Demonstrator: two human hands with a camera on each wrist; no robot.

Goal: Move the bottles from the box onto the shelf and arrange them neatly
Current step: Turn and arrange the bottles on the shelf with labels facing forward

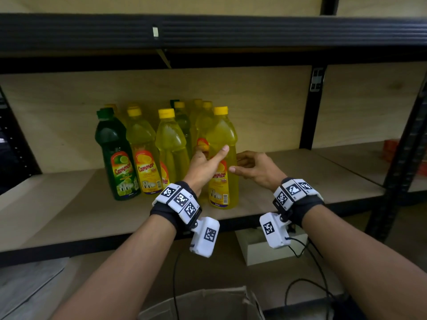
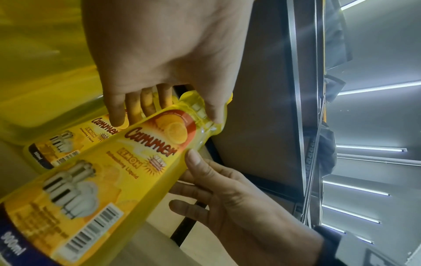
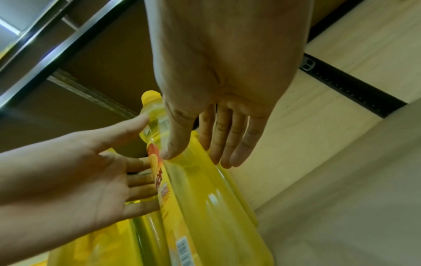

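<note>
A wooden shelf in a black metal frame was noted, carrying a cluster of bottles toward its back, left of the middle. A cardboard box was partly seen below the front edge, its contents hidden.

The front row was read from left: a green bottle, then two yellow ones, then the front-right yellow bottle, upright on the shelf at the right end of the row and slightly forward of its neighbours. More bottles were made out behind, their count uncertain.

The left hand was held against that bottle's left side, fingers reaching behind it between it and the neighbour, thumb laid on its front. The right hand was found at its right flank, fingers loosely spread and only slightly bent, thumb tip touching the bottle; no firm clasp was seen from either hand. The step was judged to be a final nudge into line.

Risks were judged as follows. The bottles are tall and narrow-based and stand close, so a sideways push high on the body could tip this one into the row and topple others. Fingers wedged behind could drag the neighbour when withdrawn. The label could be left turned off front.

Bottle as seen: translucent yellow plastic, yellow cap, waisted grip, orange "Cammer" lemon label, barcode low on it.
</note>
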